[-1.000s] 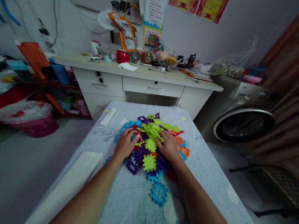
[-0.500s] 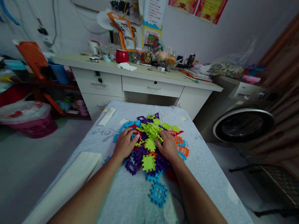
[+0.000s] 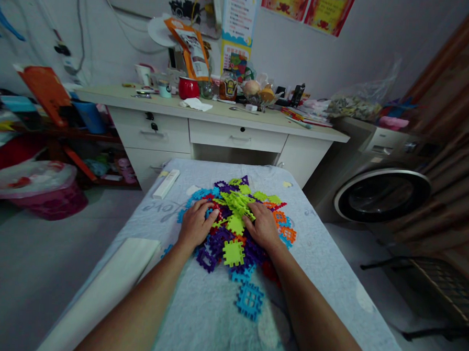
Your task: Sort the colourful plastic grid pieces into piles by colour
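A heap of plastic interlocking building tiles in green, purple, blue, red and orange lies on the cloth-covered table. My left hand rests on the heap's left side, over red and blue tiles, its fingers apart. On the right side my right hand lies over green and purple pieces, fingers spread. Between the hands sits a mound of green tiles. Nearer to me are a square green tile, a purple tile and a blue window tile. Both palms hide the tiles under them.
A white box lies at the table's far left, and a long white folded item runs along the left edge. Beyond stands a desk crowded with jars and papers. A washing machine is at right, a pink bin at left.
The camera view has shifted very slightly. Both hands stay in the same place on the heap, and the tiles look unmoved.
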A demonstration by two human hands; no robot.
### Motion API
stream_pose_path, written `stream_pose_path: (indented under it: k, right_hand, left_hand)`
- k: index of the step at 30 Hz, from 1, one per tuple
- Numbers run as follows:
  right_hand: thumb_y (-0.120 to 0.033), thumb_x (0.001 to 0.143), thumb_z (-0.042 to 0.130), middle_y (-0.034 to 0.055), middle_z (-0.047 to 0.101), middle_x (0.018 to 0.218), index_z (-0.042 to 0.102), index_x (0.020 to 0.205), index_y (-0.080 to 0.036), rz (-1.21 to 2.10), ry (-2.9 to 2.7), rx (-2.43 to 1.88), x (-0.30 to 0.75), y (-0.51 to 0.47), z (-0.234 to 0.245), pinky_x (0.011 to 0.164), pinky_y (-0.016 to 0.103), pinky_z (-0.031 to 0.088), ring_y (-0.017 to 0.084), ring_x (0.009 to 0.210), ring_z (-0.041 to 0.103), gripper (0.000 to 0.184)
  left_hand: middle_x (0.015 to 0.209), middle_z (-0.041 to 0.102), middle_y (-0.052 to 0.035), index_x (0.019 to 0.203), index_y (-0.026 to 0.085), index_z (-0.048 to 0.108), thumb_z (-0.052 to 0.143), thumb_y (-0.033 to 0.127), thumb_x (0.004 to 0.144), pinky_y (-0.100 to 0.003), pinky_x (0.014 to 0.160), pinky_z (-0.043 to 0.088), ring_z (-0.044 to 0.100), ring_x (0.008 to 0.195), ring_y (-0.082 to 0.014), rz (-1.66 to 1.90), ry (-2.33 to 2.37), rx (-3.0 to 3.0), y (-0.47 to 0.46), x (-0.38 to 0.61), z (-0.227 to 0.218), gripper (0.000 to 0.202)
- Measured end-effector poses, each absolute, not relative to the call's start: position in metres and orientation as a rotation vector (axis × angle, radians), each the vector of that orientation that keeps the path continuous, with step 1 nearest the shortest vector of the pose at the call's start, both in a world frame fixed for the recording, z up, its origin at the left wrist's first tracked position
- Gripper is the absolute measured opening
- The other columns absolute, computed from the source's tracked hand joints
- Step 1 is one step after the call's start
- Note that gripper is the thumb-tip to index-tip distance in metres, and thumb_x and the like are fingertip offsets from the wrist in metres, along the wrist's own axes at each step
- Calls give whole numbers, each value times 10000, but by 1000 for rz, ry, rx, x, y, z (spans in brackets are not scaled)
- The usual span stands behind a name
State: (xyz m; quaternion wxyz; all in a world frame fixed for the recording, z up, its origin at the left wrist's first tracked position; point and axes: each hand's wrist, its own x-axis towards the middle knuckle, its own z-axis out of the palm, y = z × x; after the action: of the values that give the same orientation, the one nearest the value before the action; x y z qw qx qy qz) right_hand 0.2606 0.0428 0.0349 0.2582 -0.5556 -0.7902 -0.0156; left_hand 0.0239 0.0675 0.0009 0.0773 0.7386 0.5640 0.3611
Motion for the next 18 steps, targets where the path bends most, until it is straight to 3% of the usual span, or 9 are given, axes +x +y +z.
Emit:
stream_pose_path:
  k: [12,18]
  right_hand:
    - [-403,938,481,150,602,1263,566,1257,-158,-40,-2134,-1516,261,44,35,1026,428,415,274,1199,522,411]
    - [-413,943,471,149,601,1268,564,1260,-161,-28,-2139,-1511,262,47,34,1028,429,414,276,1212,516,415]
  left_hand:
    - [1243,580,-103,1101,205,642,420,490,939,-440,1044,425,553,1182,-260,1086,1657,2192,70,25,2,395]
    - [1298,509,-119,1127,212,623,468,472,919,-454,1058,420,507,1246,-272,1126,1686,2120,69,25,2,368]
